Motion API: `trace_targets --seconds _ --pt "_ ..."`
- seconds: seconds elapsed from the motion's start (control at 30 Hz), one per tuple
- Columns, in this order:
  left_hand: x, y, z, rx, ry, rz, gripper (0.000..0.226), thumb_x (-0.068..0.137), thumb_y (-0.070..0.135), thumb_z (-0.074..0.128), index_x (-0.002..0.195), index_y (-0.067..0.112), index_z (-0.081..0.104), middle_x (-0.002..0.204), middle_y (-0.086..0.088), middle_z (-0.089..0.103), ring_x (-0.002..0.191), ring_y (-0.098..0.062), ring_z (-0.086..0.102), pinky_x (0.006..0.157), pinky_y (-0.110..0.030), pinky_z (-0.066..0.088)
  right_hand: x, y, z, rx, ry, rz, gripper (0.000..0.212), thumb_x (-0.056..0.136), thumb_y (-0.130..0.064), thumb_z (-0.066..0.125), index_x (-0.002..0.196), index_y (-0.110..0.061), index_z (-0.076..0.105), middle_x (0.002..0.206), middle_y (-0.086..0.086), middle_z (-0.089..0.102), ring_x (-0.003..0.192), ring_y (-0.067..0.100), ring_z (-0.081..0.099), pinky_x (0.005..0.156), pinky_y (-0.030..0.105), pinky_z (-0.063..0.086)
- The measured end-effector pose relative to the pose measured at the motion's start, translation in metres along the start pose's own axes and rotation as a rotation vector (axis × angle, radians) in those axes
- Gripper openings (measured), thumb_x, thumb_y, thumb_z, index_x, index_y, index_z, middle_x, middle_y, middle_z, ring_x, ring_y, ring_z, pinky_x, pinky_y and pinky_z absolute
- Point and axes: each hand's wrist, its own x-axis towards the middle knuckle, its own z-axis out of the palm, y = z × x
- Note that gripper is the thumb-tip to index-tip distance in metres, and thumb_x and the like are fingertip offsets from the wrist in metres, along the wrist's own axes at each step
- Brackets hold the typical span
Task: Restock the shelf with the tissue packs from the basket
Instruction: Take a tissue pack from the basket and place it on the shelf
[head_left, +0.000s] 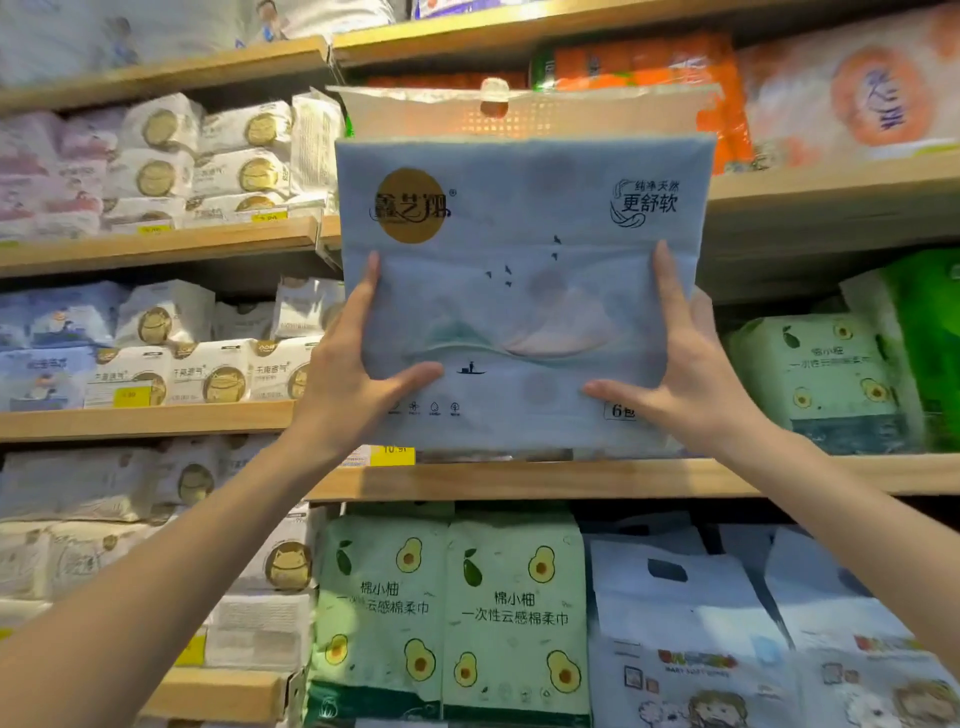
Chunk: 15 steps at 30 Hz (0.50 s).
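Observation:
A large pale-blue tissue pack (524, 218) with a gold round logo and a small boat drawing is held upright in front of the wooden shelf (571, 480). My left hand (358, 364) grips its lower left side, thumb on the front. My right hand (685, 364) grips its lower right side the same way. The pack's bottom edge is just above the shelf board, level with a yellow price tag (392, 454). The pack's clear carry handle (519, 111) sticks up at the top. No basket is in view.
Green avocado-print packs (452, 613) fill the shelf below; a similar green pack (821, 374) stands right of the held one. White packs with gold logos (208, 156) line the left shelves. Orange packs (649, 67) sit above. White and blue packs (727, 623) are at lower right.

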Motion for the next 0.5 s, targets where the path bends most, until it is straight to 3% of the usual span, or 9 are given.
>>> trace_targets --seconds 0.13,0.3,0.43,0.5 --pt "0.018 -0.026 0.002 -0.005 0.023 0.037 0.103 0.065 0.046 0.071 0.145 0.038 0.007 0.141 0.01 0.033 0.133 -0.012 0.035 0.111 -0.04 0.034 0.021 0.005 0.017 -0.046 0.017 -0.013 0.12 0.062 -0.03 0.08 0.14 -0.038 -0.01 0.139 0.011 0.021 0.112 -0.006 0.023 0.096 0.009 0.017" --pt "0.043 -0.067 0.002 -0.038 0.023 0.095 0.104 0.07 0.042 0.075 0.146 0.037 0.005 0.15 0.002 0.031 0.136 -0.013 0.033 0.111 -0.043 0.034 0.047 0.014 0.043 -0.164 0.055 -0.084 0.119 0.064 -0.027 0.08 0.144 -0.027 -0.009 0.14 0.016 0.022 0.125 0.01 0.021 0.099 0.016 0.018" --pt "0.053 -0.097 0.008 -0.052 0.028 0.105 0.106 0.069 0.042 0.075 0.145 0.039 0.002 0.15 0.0 0.03 0.137 -0.016 0.032 0.111 -0.046 0.033 0.058 0.023 0.063 -0.196 0.075 -0.109 0.122 0.06 -0.036 0.078 0.144 -0.022 -0.009 0.143 0.019 0.02 0.127 0.01 0.019 0.103 0.023 0.018" --pt "0.054 -0.108 0.014 -0.043 0.017 0.087 0.109 0.068 0.041 0.076 0.146 0.038 0.0 0.147 -0.004 0.032 0.135 -0.019 0.033 0.111 -0.044 0.032 0.058 0.029 0.073 -0.205 0.063 -0.103 0.123 0.062 -0.028 0.082 0.145 -0.022 -0.009 0.145 0.019 0.018 0.125 0.005 0.02 0.103 0.022 0.017"
